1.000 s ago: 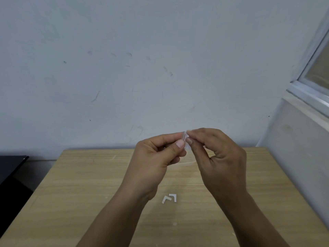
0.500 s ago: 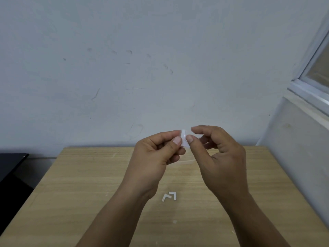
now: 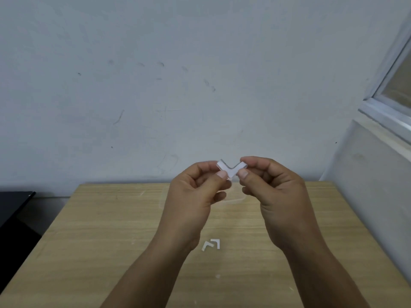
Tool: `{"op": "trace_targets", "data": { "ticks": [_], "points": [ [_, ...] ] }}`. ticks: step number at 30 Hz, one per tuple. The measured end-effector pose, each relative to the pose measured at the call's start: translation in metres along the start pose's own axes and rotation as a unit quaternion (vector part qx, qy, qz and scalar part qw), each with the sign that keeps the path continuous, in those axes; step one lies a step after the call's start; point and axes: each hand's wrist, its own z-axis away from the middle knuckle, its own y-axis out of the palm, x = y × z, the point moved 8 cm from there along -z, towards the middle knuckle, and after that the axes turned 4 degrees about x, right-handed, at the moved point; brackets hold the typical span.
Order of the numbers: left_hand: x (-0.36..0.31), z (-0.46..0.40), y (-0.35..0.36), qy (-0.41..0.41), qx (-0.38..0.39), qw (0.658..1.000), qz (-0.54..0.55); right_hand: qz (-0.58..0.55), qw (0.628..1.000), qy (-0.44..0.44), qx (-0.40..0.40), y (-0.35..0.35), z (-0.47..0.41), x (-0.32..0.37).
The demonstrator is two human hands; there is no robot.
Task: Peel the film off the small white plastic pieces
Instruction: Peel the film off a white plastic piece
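A small white L-shaped plastic piece (image 3: 231,170) is held up above the far part of the wooden table (image 3: 111,230), its corner pointing down like a V. My left hand (image 3: 198,192) pinches its left arm between thumb and forefinger. My right hand (image 3: 273,190) pinches its right arm the same way. Two more small white L-shaped pieces (image 3: 212,244) lie on the table between my forearms. Whether film is still on the held piece cannot be seen.
A clear, flat plastic thing (image 3: 233,196) lies on the table under my hands, partly hidden. A grey wall rises right behind the table. A window ledge (image 3: 382,121) juts out at the right. A black object (image 3: 13,205) sits left of the table.
The held piece has turned from edge-on to flat towards me, showing its full V shape. My hands have drawn slightly apart, each now on one arm of the piece.
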Motion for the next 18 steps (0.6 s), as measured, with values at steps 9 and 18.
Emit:
{"op": "trace_targets", "data": {
  "ticks": [9, 18],
  "points": [
    [-0.043, 0.009, 0.008, 0.249, 0.003, 0.92, -0.302, 0.05, 0.998, 0.001, 0.046, 0.008, 0.004, 0.001],
    [-0.041, 0.007, 0.005, 0.245, -0.006, 0.929, -0.278, -0.026, 0.998, 0.019, 0.057, 0.008, 0.003, -0.005]
  ]
}}
